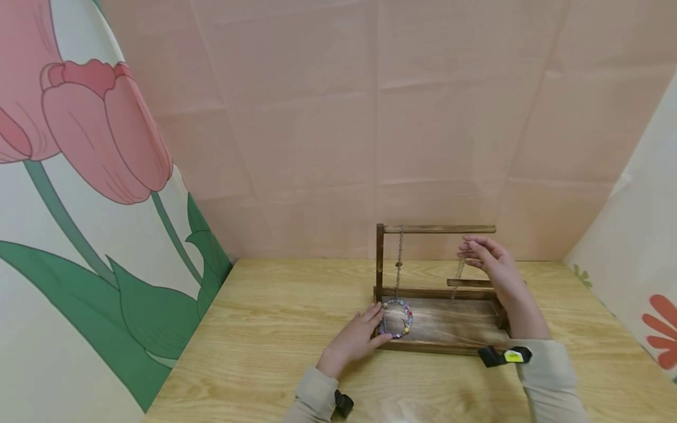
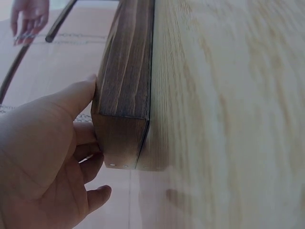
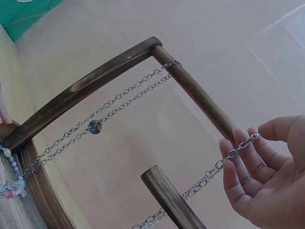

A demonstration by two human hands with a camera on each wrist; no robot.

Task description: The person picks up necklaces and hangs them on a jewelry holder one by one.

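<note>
Silver chain (image 3: pixel 232 153) lifted near the free end of the upper bar (image 1: pixel 439 229) on the wooden stand (image 1: pixel 439 348), trailing past the short lower bar (image 3: pixel 167 191); around or merely beside it, cannot tell. Right hand (image 1: pixel 492 258): thumb and finger pinching the chain's upper end, other fingers bent, close together. Left hand (image 1: pixel 354 336) at the stand's front left corner: thumb on the front wall, fingers bent against the end. Just beside those fingers, at the tray's left end: beaded bracelet (image 1: pixel 410 316). Above it, second chain (image 1: pixel 399 252) with round pendant (image 3: pixel 95 127), looped over the upper bar near the post (image 1: pixel 379 258). Underneath, pale wood table (image 1: pixel 254 329). Behind, creased pink backdrop (image 1: pixel 317 147).
</note>
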